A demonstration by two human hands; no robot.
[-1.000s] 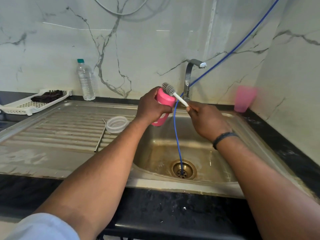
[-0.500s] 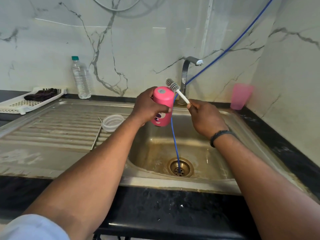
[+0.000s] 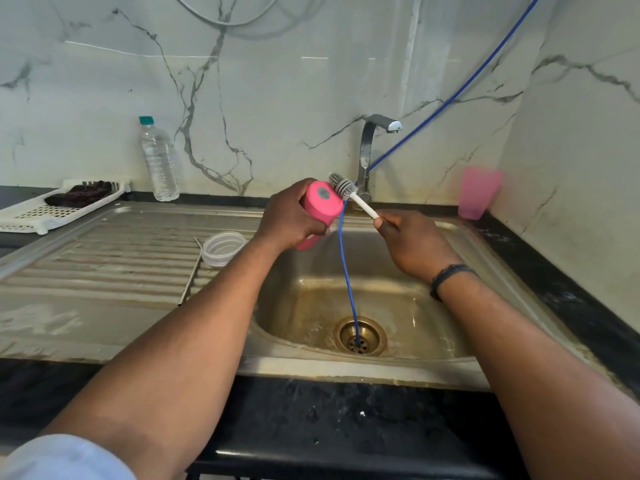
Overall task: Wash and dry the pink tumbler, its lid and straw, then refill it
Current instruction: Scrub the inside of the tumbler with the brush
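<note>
While gripped upside down in left hand (image 3: 289,218), tumbler (image 3: 320,211) mid-scrub by brush (image 3: 343,187) pinched in right hand (image 3: 412,242); lid (image 3: 223,247), straw (image 3: 189,271) unwashed on bench (image 3: 86,289); drying, refilling left.

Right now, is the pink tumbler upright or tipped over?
Tipped. The left hand holds the pink tumbler with its flat base raised toward the camera, its other end pointing down over the sink.

You have nothing legible to read here. The water bottle (image 3: 160,161) at ten o'clock carries no label you can make out, and the pink tumbler (image 3: 320,211) in your left hand (image 3: 294,216) shows only a grey patch on its base (no lettering).
</note>
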